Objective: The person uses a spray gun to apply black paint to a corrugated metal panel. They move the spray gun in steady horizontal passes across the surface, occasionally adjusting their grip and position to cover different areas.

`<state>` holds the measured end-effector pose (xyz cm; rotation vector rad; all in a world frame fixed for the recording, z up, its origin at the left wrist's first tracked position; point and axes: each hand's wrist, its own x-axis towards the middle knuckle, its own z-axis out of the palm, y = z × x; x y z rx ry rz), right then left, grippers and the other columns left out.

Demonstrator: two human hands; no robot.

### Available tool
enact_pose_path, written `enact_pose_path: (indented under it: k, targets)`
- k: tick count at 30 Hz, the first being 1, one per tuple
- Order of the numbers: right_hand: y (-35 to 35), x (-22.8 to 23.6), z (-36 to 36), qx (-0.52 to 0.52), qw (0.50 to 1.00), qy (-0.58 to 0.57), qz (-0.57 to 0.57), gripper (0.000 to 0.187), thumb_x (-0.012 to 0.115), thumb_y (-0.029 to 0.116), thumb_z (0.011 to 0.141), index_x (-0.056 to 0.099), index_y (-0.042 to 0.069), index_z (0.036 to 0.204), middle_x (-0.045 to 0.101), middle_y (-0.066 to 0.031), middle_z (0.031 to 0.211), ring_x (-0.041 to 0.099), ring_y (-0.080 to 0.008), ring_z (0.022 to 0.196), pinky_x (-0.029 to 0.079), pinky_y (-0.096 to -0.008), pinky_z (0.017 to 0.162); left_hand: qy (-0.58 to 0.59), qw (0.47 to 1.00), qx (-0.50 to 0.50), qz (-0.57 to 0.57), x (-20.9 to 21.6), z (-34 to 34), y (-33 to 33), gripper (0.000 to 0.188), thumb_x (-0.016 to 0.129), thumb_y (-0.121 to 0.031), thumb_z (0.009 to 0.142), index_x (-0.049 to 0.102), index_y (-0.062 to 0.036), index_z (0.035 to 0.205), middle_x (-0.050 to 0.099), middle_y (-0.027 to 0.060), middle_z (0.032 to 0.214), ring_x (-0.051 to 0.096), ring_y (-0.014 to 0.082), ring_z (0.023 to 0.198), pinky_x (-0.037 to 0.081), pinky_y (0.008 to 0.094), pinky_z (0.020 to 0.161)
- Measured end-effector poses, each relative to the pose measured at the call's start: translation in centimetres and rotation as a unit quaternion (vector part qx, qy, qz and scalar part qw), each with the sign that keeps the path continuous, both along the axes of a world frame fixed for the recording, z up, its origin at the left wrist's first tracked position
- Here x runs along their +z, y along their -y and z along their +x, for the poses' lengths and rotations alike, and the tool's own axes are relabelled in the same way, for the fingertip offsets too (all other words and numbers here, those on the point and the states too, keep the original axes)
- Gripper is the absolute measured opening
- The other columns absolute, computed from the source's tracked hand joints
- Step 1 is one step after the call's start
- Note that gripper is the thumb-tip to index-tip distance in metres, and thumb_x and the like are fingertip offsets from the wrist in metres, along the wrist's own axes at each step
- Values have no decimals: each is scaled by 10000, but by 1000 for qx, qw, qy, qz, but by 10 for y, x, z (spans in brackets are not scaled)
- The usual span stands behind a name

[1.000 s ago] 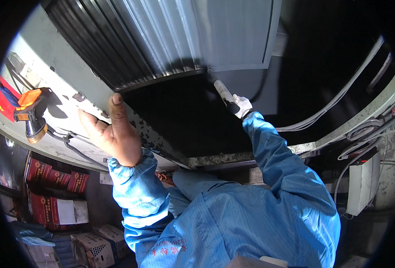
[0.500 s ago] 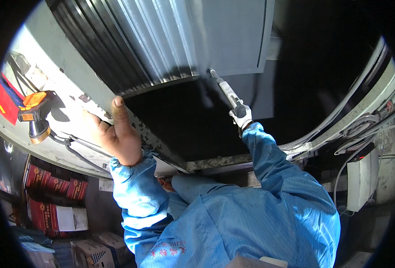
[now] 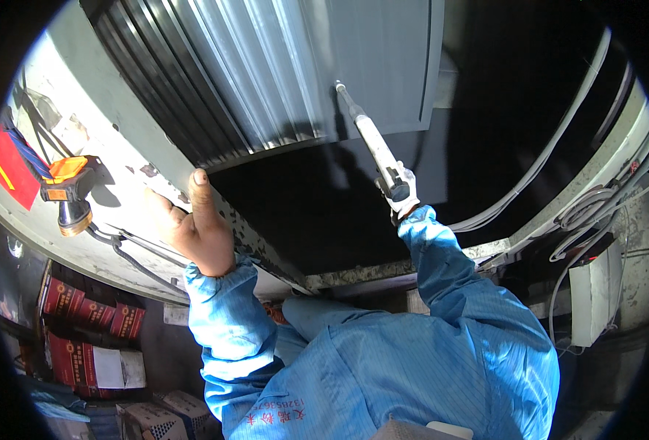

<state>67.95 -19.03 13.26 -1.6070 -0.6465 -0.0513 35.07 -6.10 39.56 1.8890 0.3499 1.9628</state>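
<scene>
My right hand (image 3: 406,196), in a white glove, is closed round the grip of a long white powder spray gun (image 3: 374,143). The gun's narrow nozzle points away from me, in front of a large panel. To the left that panel is ribbed shiny metal (image 3: 225,70); its right part is a flat grey coated sheet (image 3: 383,66) with a raised border. My bare left hand (image 3: 201,227) is at the pale, chipped edge of the opening (image 3: 148,165). Its thumb stands up apart from the fingers, which are washed out by bright light. It holds nothing that I can see.
An orange and black lamp (image 3: 69,192) sits on the ledge at left, beside a red sheet (image 3: 12,172). Red boxes (image 3: 82,304) are stacked below. A pale hose (image 3: 537,176) curves along the right of the dark opening, near coiled cables (image 3: 585,209) and a white box (image 3: 594,297).
The spray gun's nozzle has moved farther up and slightly left over the panel. The hose at right has swung inward. My left hand keeps its pose at the edge.
</scene>
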Motion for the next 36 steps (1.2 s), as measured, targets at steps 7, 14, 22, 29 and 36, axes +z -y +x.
enact_pose_path:
  k: [7, 14, 22, 29, 36]
  targets:
    - [-7, 45, 0, -40, 972, 230, -23, 168, 728, 117, 840, 598, 16, 877, 636, -111, 725, 645, -248, 653, 512, -364, 559, -8, 1000, 3, 6, -6, -3, -6, 376, 716, -144, 935, 580, 69, 1213, 599, 148, 1071, 538, 220, 868, 462, 331, 828]
    - [-19, 100, -7, 14, 994, 96, 41, 106, 676, 91, 878, 595, 24, 872, 620, -85, 759, 645, -213, 673, 537, -329, 558, -6, 997, -18, -75, -6, -2, -2, 556, 715, -179, 931, 473, 54, 1373, 584, 135, 1206, 531, 206, 1022, 386, 316, 993]
    - [-37, 141, 16, -64, 970, 230, -40, 264, 781, 188, 768, 655, 19, 927, 646, -179, 815, 644, -357, 748, 514, -443, 667, 14, 990, -47, -130, -7, 0, 2, 604, 714, -179, 931, 428, 33, 1419, 557, 137, 1255, 523, 213, 1060, 372, 320, 1016]
    - [-53, 184, 30, -62, 963, 261, 28, 218, 727, 179, 860, 636, -10, 920, 652, -124, 759, 665, -245, 659, 562, -359, 588, 25, 987, -24, -155, -6, 0, 8, 574, 704, -172, 940, 432, 29, 1404, 561, 147, 1232, 526, 221, 1045, 394, 327, 988]
    - [-88, 199, 87, 72, 945, 158, 277, 94, 651, 95, 934, 636, 9, 970, 619, -87, 911, 663, -204, 719, 623, -330, 622, 6, 999, -21, -36, -2, 3, -2, 397, 707, -199, 941, 530, 26, 1216, 568, 123, 1049, 528, 214, 914, 456, 341, 858]
